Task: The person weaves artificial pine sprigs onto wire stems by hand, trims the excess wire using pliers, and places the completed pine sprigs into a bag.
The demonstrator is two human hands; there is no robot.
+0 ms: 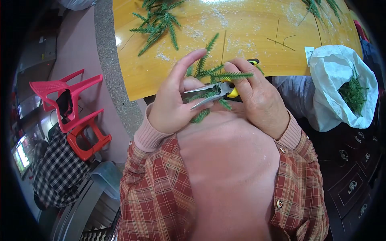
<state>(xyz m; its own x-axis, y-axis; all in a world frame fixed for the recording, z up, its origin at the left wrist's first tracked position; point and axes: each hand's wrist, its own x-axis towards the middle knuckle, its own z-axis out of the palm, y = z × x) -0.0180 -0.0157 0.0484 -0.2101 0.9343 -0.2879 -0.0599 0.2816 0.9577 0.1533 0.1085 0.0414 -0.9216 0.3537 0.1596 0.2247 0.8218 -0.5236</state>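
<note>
A pair of long-nose pliers (222,91) with yellow and black handles is gripped in my right hand (259,94). Its jaws are spread and point left, around a green artificial pine sprig (204,73). My left hand (173,94) holds that sprig by its lower part, with one finger stretched up beside the needles. Some side twigs stick out above and below the pliers, and one lies across my right fingers. The exact spot where the jaws meet the stem is hidden by needles and fingers.
The yellow table (249,24) carries white flakes, several thin loose stems (281,44) and a pile of pine sprigs (159,26). A white sack (321,80) with greenery inside hangs at the right edge. On the left stand a pink chair (74,96) and a red stool (88,136).
</note>
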